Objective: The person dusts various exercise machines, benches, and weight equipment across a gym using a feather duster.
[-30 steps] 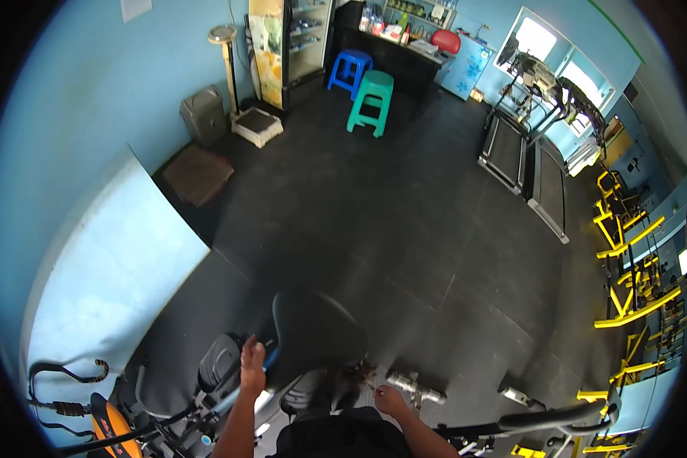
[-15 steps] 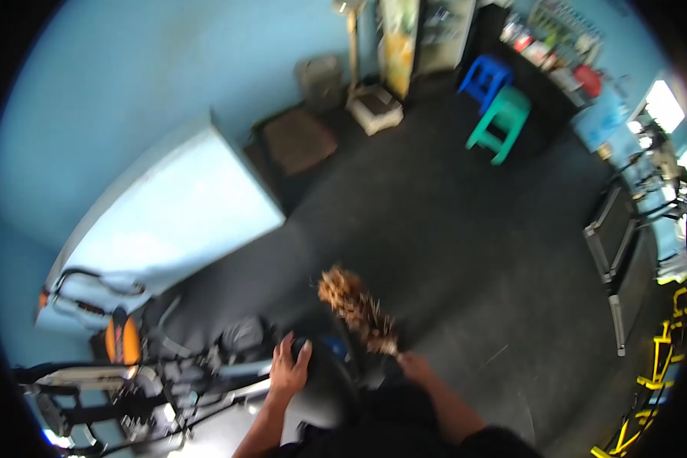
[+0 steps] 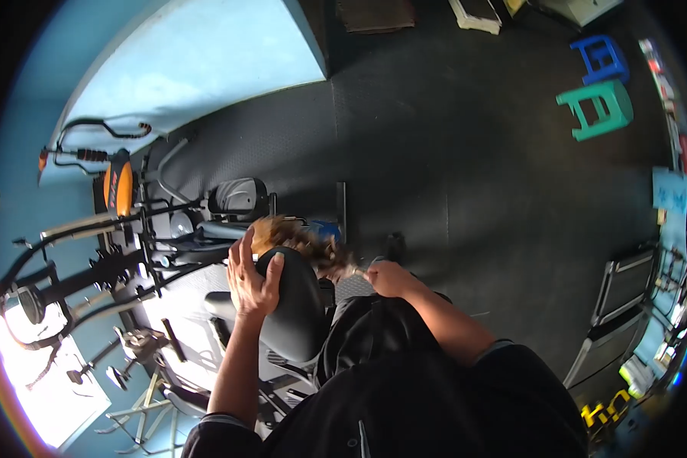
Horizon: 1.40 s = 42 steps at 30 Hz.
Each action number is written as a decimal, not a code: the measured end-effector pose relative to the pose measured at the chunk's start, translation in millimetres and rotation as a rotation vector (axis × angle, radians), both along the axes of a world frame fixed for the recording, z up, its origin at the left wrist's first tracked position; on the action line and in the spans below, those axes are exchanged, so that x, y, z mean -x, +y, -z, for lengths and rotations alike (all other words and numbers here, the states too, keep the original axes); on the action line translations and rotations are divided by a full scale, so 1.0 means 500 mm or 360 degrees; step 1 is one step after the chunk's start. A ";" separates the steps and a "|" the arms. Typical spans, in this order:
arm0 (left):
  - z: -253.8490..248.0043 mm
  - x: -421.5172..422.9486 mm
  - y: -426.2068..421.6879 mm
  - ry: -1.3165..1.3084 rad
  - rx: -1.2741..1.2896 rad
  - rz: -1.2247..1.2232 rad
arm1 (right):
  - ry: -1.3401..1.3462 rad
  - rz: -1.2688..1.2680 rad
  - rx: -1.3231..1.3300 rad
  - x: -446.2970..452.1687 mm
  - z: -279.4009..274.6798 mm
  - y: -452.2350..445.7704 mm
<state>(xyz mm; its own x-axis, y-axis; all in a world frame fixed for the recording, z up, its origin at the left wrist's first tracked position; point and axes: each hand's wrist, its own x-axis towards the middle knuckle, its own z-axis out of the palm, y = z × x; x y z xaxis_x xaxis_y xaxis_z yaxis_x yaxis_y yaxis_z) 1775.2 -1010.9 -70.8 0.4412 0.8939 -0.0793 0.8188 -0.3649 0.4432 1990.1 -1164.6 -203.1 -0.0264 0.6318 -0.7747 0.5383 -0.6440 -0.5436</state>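
Note:
A brown feather duster (image 3: 313,250) is in my right hand (image 3: 390,278), whose fingers are wrapped round its thin handle. Its feathers, blurred by motion, point left and lie behind the front end of a black padded seat (image 3: 294,320). My left hand (image 3: 253,288) rests at that seat's left edge, thumb and fingers spread apart. The seat appears to belong to an exercise machine, and its lower parts are mostly hidden under the seat and my clothing.
Exercise equipment with black bars and an orange panel (image 3: 118,183) crowds the left side. A pale blue partition (image 3: 206,53) stands at the upper left. Green (image 3: 599,109) and blue (image 3: 601,59) plastic stools are at the upper right. A framed bench (image 3: 618,305) lies along the right.
My view has tilted down and toward the seat. The feather duster has come closer to my left hand, its feathers now at the seat's front end. My left hand remains by the seat.

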 end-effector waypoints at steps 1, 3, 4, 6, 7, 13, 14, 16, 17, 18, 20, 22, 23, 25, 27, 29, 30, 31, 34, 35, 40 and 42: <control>0.002 -0.001 -0.001 -0.0010 -0.0034 -0.0024 | 0.0167 0.0009 -0.0106 -0.019 -0.001 -0.015; -0.001 -0.006 -0.008 -0.0036 -0.0057 -0.0132 | 0.0212 -0.0041 -0.0292 -0.061 0.012 -0.039; -0.009 -0.011 -0.010 0.0007 -0.0025 -0.0201 | 0.0218 -0.0095 -0.0283 -0.081 0.010 -0.039; -0.013 -0.008 -0.010 -0.0030 0.0006 -0.0249 | -0.0233 -0.0332 -0.0091 -0.111 0.011 -0.017; -0.001 0.000 -0.009 -0.0051 -0.0012 -0.0247 | -0.0465 -0.0438 -0.0012 -0.121 0.014 0.004; -0.018 -0.002 -0.010 0.0026 0.0102 -0.0444 | -0.0210 -0.0725 -0.0098 -0.163 -0.018 0.133; -0.020 -0.005 -0.004 0.0071 0.0147 -0.0443 | -0.0286 -0.0791 -0.0128 -0.176 0.003 0.157; -0.035 -0.018 -0.016 0.0060 0.0127 -0.0575 | -0.0375 -0.0758 -0.0209 -0.217 0.037 0.209; -0.036 -0.019 -0.017 0.0157 0.0117 -0.0612 | -0.0379 -0.0811 -0.0193 -0.238 0.026 0.249; -0.035 -0.023 -0.005 0.0238 0.0092 -0.0650 | -0.0402 -0.0861 -0.0193 -0.266 0.015 0.303; -0.038 -0.039 -0.007 0.0349 -0.0015 -0.0759 | -0.0312 -0.0970 -0.0126 -0.311 -0.005 0.395; -0.035 -0.047 -0.013 0.0481 -0.0046 -0.1225 | -0.0228 -0.1127 -0.0055 -0.326 -0.020 0.473; -0.031 -0.055 -0.018 0.0498 -0.0060 -0.1348 | -0.0211 -0.1197 -0.0091 -0.319 -0.014 0.491; -0.039 -0.058 -0.012 0.0508 -0.0150 -0.1349 | -0.0222 -0.1373 -0.0115 -0.281 -0.002 0.524; -0.042 -0.049 -0.012 0.0482 -0.0204 -0.1422 | -0.0120 -0.1449 -0.0152 -0.215 -0.002 0.543; -0.057 -0.042 0.000 0.0405 -0.0035 -0.1268 | -0.0079 -0.1407 -0.0129 -0.137 0.005 0.546; -0.050 -0.038 -0.002 0.0408 -0.0040 -0.1243 | -0.0078 -0.1402 -0.0121 -0.102 0.023 0.541; -0.051 -0.034 0.001 0.0398 0.0003 -0.1241 | -0.0138 -0.1457 -0.0032 -0.071 0.035 0.541; -0.057 -0.027 -0.001 0.0327 0.0033 -0.1291 | -0.0397 -0.1637 0.0289 -0.022 0.046 0.546; -0.052 -0.024 -0.007 0.0276 0.0019 -0.1337 | -0.0415 -0.1673 0.0250 -0.013 0.026 0.560; -0.039 -0.014 -0.020 0.0020 -0.0152 -0.1628 | -0.0018 -0.1772 -0.0139 -0.015 -0.067 0.617; -0.043 -0.010 -0.021 0.0086 -0.0185 -0.1627 | 0.0432 -0.2036 -0.0022 -0.017 -0.132 0.640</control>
<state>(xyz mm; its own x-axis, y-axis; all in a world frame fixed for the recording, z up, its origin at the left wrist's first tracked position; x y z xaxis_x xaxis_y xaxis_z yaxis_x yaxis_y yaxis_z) 1780.3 -1021.3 -49.1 -0.5358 0.8436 0.0344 0.7799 0.4789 0.4029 1998.8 -844.5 -137.2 -0.7637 0.0510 -0.6435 0.6343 0.2450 -0.7333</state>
